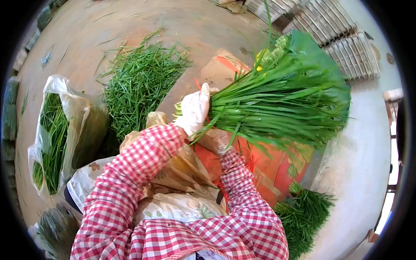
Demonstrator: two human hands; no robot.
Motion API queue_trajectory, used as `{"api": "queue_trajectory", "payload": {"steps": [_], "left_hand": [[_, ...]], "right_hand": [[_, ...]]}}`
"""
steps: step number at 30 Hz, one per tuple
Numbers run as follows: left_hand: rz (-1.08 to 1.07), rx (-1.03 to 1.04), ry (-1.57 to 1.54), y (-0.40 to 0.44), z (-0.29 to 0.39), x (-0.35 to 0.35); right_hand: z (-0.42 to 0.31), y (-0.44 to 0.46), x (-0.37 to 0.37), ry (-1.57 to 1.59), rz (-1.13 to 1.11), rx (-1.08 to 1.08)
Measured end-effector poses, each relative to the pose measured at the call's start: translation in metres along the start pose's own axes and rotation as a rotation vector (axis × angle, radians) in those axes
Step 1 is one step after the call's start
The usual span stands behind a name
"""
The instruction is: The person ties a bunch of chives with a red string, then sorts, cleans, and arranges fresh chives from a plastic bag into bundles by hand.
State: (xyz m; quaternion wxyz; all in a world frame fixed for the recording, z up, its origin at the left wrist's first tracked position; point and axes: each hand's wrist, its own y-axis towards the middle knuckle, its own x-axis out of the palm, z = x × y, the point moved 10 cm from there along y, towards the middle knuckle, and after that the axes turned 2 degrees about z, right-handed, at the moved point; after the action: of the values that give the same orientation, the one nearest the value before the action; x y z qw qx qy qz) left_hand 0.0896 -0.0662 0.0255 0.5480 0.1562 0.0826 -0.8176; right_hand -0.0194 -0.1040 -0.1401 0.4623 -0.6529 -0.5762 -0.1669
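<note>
The left hand (195, 108), in a white glove, is near the middle of the frame, its fingers closed around the pale base of a large bunch of long, flat green leaves (277, 102). The bunch lies roughly sideways, fanning out from the hand towards the right of the frame. A thin red string (197, 84) shows beside the glove, above the fingers.

The right hand (219, 139) is just below, under the near edge of the bunch. Leaves cover part of it, so whether its fingers are closed on anything cannot be told. Near it, a tangle of thin red strands (249, 162) lies over an orange-red flat surface (265, 167). Both arms wear red-and-white checked sleeves (117, 186), and a patterned beige cloth (173, 169) covers the lap between them.

Beyond the leaf tips, at the upper right, a dark green sheet-like thing (307, 45) shows behind the bunch. Farther out in that corner are stacked pale slatted crates (353, 54).

To the upper left of the hands, a heap of loose green blades (141, 89) lies on the brownish floor (108, 21). At the left, an open translucent plastic bag (84, 125) holds long green stalks (52, 143). Another bag of dark greens (56, 227) sits at the lower left. At the lower right, gathered darker green bundles (303, 212) lie beside the sleeve.
</note>
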Motion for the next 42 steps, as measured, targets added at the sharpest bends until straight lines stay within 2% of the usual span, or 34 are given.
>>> {"api": "queue_trajectory", "payload": {"steps": [3, 5, 6, 7, 9, 10, 11, 13, 15, 16, 17, 18, 19, 21, 22, 24, 25, 26, 27, 28, 29, 31, 34, 35, 37, 38, 39, 41, 42], "left_hand": [[-0.145, 0.078, 0.125, 0.003, 0.016, 0.003], [-0.305, 0.119, 0.265, 0.003, 0.026, 0.015], [-0.464, 0.032, 0.424, 0.006, 0.013, 0.028], [-0.468, 0.031, 0.430, 0.017, 0.001, 0.032], [-0.579, 0.207, 0.369, 0.028, -0.022, 0.052], [-0.677, 0.002, 0.144, 0.028, -0.041, 0.053], [-0.681, 0.001, 0.148, 0.027, -0.050, 0.051], [-0.696, -0.045, -0.244, 0.015, -0.045, 0.050], [-0.685, 0.032, -0.243, 0.013, -0.039, 0.045], [-0.655, 0.063, -0.291, 0.015, -0.036, 0.042], [-0.627, 0.092, -0.336, 0.016, -0.034, 0.039], [-0.623, 0.105, -0.345, 0.017, -0.035, 0.038], [-0.629, 0.098, -0.346, 0.014, -0.038, 0.037], [-0.630, 0.109, -0.358, 0.015, -0.036, 0.033], [-0.625, 0.118, -0.366, 0.018, -0.034, 0.033], [-0.600, 0.103, -0.390, 0.022, -0.036, 0.032], [-0.574, 0.090, -0.408, 0.022, -0.040, 0.028], [-0.572, 0.082, -0.400, 0.020, -0.042, 0.028], [-0.541, 0.084, -0.408, 0.021, -0.043, 0.025], [-0.510, 0.089, -0.416, 0.023, -0.044, 0.023], [-0.479, 0.096, -0.425, 0.026, -0.045, 0.020], [-0.507, 0.040, -0.467, 0.021, -0.042, 0.018], [-0.548, -0.030, -0.537, 0.016, -0.042, 0.018], [-0.516, -0.074, -0.704, 0.018, -0.042, 0.015], [-0.397, -0.123, -0.954, 0.030, -0.055, 0.006], [-0.461, -0.114, -0.879, 0.028, -0.065, 0.010], [-0.525, -0.103, -0.805, 0.026, -0.074, 0.016], [-0.573, 0.124, 0.503, -0.007, -0.032, 0.007], [-0.584, 0.156, 0.815, -0.019, -0.041, 0.017]], "right_hand": [[-0.003, -0.003, 0.031, 0.030, -0.003, -0.123], [-0.018, -0.002, 0.060, 0.037, 0.005, -0.305], [-0.017, 0.005, 0.060, 0.103, 0.040, -0.364], [-0.018, 0.007, 0.060, 0.111, 0.040, -0.366], [0.005, 0.013, 0.059, 0.049, 0.086, -0.122], [0.012, 0.004, 0.045, -0.146, 0.281, -0.010], [0.006, -0.001, 0.041, -0.141, 0.282, -0.011], [0.026, -0.024, 0.030, -0.671, 0.158, 0.442], [-0.015, -0.036, 0.049, -0.465, -0.049, 0.163], [-0.055, -0.039, 0.044, -0.308, -0.024, -0.008], [-0.124, -0.057, 0.055, -0.064, -0.151, -0.470], [-0.167, -0.081, 0.016, 0.356, 0.166, -0.696], [-0.200, -0.110, -0.017, 0.610, 0.265, -0.949], [-0.234, -0.154, -0.047, 0.578, 0.569, -1.236], [-0.234, -0.154, -0.042, 0.575, 0.568, -1.241], [-0.225, -0.111, 0.038, -0.029, 0.191, -0.941], [-0.198, -0.091, 0.065, -0.289, 0.389, -0.735], [-0.177, -0.070, 0.090, -0.592, 0.441, -0.637], [-0.151, -0.046, 0.100, -0.684, 0.376, -0.511], [-0.132, -0.025, 0.103, -0.896, 0.417, -0.468], [-0.121, -0.005, 0.103, -1.200, 0.423, -0.547], [-0.107, 0.018, 0.105, -1.389, 0.409, -0.726], [-0.107, 0.020, 0.091, -1.281, 0.451, -0.712], [-0.112, 0.016, 0.087, -1.280, 0.451, -0.710], [-0.106, 0.014, 0.056, -0.376, 0.302, -0.399], [-0.104, 0.012, 0.055, -0.129, 0.175, -0.380], [-0.101, 0.011, 0.051, -0.086, 0.154, -0.354], [-0.101, 0.005, 0.058, -0.215, 0.124, -0.383], [-0.100, 0.002, 0.061, -0.293, 0.161, -0.368]]}}
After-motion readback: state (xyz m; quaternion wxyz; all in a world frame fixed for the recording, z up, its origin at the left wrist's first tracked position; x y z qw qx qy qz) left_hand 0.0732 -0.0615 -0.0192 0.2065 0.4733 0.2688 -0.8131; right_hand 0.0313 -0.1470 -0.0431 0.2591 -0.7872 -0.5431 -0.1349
